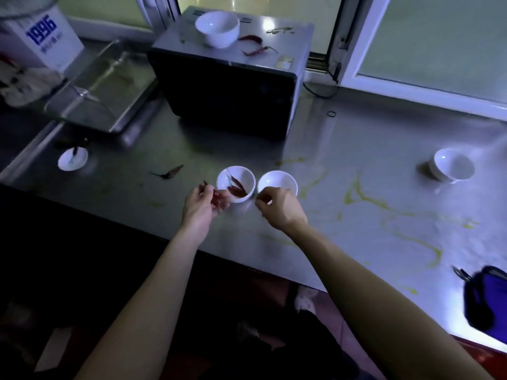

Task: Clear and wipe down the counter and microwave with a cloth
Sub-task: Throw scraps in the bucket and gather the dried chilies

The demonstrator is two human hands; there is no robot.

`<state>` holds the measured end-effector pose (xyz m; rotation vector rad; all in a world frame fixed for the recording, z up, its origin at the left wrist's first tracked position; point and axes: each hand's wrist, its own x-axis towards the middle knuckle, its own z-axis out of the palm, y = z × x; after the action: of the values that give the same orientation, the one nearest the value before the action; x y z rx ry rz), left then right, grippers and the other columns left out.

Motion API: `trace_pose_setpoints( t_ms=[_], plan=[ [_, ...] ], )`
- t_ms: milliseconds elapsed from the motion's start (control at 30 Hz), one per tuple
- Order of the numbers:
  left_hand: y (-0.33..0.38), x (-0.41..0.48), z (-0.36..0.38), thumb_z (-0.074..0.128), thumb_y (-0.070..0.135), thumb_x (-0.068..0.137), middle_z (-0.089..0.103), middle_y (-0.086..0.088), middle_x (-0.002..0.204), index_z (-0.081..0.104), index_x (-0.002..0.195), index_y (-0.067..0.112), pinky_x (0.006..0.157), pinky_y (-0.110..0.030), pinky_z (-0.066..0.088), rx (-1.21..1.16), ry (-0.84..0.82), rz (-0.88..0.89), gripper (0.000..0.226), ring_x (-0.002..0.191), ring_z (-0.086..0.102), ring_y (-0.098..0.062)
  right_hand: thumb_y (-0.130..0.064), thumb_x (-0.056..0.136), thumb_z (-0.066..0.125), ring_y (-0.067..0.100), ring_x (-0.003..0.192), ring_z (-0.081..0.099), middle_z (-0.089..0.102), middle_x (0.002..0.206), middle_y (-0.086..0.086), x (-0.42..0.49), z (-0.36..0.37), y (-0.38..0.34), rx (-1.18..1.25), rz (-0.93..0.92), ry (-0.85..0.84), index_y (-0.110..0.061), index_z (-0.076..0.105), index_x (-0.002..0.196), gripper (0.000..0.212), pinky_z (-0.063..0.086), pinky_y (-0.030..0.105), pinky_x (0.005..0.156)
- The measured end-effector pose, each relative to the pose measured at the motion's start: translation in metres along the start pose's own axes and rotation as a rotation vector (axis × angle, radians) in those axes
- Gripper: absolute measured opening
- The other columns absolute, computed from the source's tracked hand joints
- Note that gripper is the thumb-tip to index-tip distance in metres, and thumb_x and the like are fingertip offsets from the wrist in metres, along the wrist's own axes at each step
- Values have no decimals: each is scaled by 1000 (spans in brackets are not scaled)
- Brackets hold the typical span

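Observation:
Two small white bowls stand side by side near the steel counter's (pixel 343 149) front edge. The left bowl (pixel 247 176) holds dried red chilies. My left hand (pixel 204 205) pinches a dried chili just left of that bowl. My right hand (pixel 279 205), fingers curled, sits at the near rim of the empty right bowl (pixel 277 180); whether it holds anything is hidden. A black microwave (pixel 227 89) stands at the back with a white bowl (pixel 218 28) and two dried chilies (pixel 256 45) on top. Yellow-green smears (pixel 359 193) streak the counter on the right.
A loose chili (pixel 170 172) lies left of the bowls. A small white dish (pixel 72 159) sits far left, a metal tray (pixel 104 83) behind it. Another white bowl (pixel 452 165) stands at the right. A blue-black pouch (pixel 487 300) lies at the front right corner.

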<state>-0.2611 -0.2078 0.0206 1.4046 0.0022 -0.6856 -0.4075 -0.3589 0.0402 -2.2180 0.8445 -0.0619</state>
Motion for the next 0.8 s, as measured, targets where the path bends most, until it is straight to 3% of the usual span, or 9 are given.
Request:
trace_pose_setpoints(
  t_ms=[133,233,333,400,533,600,667,733,800],
  plan=[
    [8,12,-34,43,12,116,65,-6,79,61,108,12,64,-32,62,32,-1,-59,19,68,67,-22,-16,96,57,27,84,70,78,94,8,15,21,-11,-87,55,20,-14,78,103,22,50,30,69],
    [10,27,-49,39,11,117,58,-2,79,65,112,17,50,-23,48,185,-32,-68,26,64,54,-17,-10,93,57,30,95,71,77,105,10,42,36,-18,-164,46,46,-11,76,112,27,57,35,79],
    [13,45,-62,40,15,117,52,2,78,64,117,16,45,-18,39,309,-78,-78,25,57,45,-10,-17,99,62,29,89,67,73,104,11,79,56,-26,-264,18,21,-8,70,108,15,48,31,71],
    [16,60,-72,41,21,117,50,5,76,63,115,16,45,-18,38,358,-95,-100,23,53,42,-7,-25,103,65,30,94,67,72,107,12,107,72,-33,-285,17,-16,-8,69,111,20,42,31,71],
    [24,91,-92,44,30,116,46,11,67,57,99,21,43,-20,33,445,-105,-145,23,47,39,-5,-19,99,65,28,117,69,72,122,10,149,98,-41,-454,92,-147,-9,66,129,32,56,34,96],
    [34,108,-98,43,29,116,43,9,65,54,96,21,40,-19,32,456,-90,-147,25,44,38,-5,-14,95,64,28,108,72,73,110,6,155,105,-47,-526,152,-211,-16,72,116,22,56,31,93],
    [43,126,-104,43,27,116,41,6,67,53,95,20,38,-18,31,463,-68,-138,25,41,38,-4,-15,87,58,30,84,70,65,82,0,160,108,-51,-516,197,-217,-25,66,82,14,58,28,83],
    [50,141,-106,41,24,117,41,4,68,52,95,19,36,-17,30,463,-67,-131,25,39,37,-3,-17,88,55,29,85,74,65,78,-2,164,109,-49,-522,199,-247,-19,61,73,16,58,28,85],
    [54,155,-106,40,23,117,40,3,69,52,95,19,36,-17,30,462,-81,-136,26,39,37,-2,-20,101,55,31,112,73,72,112,8,164,111,-41,-560,201,-309,-11,70,110,20,55,33,95]
  ],
)
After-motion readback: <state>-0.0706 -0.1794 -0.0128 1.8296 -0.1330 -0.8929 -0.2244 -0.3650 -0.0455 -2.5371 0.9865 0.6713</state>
